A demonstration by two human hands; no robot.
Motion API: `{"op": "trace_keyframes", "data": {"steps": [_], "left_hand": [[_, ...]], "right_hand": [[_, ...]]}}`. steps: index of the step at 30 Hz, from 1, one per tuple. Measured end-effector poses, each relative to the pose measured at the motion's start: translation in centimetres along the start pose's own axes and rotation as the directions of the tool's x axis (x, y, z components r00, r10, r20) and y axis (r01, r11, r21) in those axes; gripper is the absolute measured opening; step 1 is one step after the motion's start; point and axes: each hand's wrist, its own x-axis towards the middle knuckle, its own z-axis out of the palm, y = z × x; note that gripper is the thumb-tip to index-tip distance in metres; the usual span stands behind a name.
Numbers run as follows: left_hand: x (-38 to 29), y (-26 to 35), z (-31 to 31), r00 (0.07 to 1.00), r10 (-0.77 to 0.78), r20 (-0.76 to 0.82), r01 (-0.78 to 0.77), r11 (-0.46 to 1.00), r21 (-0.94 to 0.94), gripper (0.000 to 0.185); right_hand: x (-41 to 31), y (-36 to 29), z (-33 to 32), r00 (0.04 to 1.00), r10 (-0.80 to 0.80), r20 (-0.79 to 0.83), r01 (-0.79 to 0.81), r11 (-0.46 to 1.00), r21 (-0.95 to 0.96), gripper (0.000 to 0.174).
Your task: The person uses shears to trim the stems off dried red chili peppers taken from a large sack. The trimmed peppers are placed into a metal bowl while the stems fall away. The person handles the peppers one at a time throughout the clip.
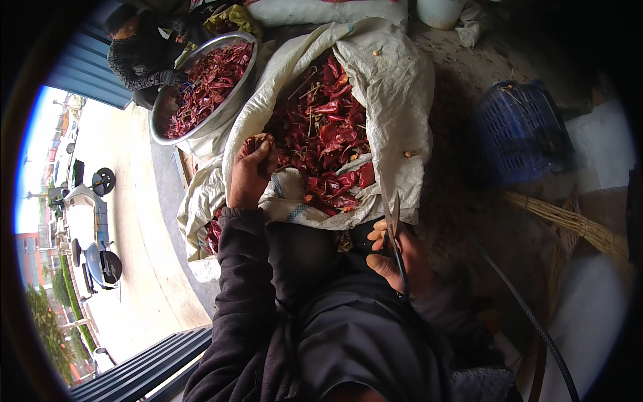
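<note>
My left hand is closed around a dark red dried chili pepper at the left rim of a white woven sack. Most of that pepper is hidden by my fingers. In my right hand is a pair of scissors, blades pointing away from me and slightly parted, by the sack's near right edge. Dried red peppers, with pale stems among them, fill the sack's mouth. A few more lie on the folded near edge, and small stem caps rest on the sack's right flap.
A metal basin heaped with peppers stands at the upper left, beside a seated person with a gloved hand at it. To the right are a blue plastic crate and a straw broom. Another sack with peppers lies left of me.
</note>
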Motion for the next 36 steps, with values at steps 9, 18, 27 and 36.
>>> {"op": "trace_keyframes", "data": {"steps": [9, 18, 27, 36], "left_hand": [[-5.5, -1.2, 7.0, 0.987, -0.094, 0.131, 0.107, 0.99, -0.092, 0.009], [-7.8, -2.2, 9.5, 0.978, -0.127, 0.166, 0.143, 0.986, -0.088, 0.018], [-8.6, -2.8, 10.3, 0.975, -0.151, 0.163, 0.169, 0.98, -0.103, 0.017], [-8.6, -3.6, 11.5, 0.961, -0.16, 0.225, 0.162, 0.987, 0.013, 0.014]], "right_hand": [[4.8, -3.9, 0.8, 0.963, -0.263, -0.066, 0.135, 0.676, -0.724, 0.062], [5.7, -3.5, 0.3, 0.962, -0.27, -0.043, 0.123, 0.567, -0.814, 0.059], [5.0, -3.7, -0.4, 0.965, -0.261, -0.02, 0.148, 0.607, -0.781, 0.068], [3.8, -2.4, -1.4, 0.982, -0.187, 0.002, 0.115, 0.599, -0.792, 0.056]]}}
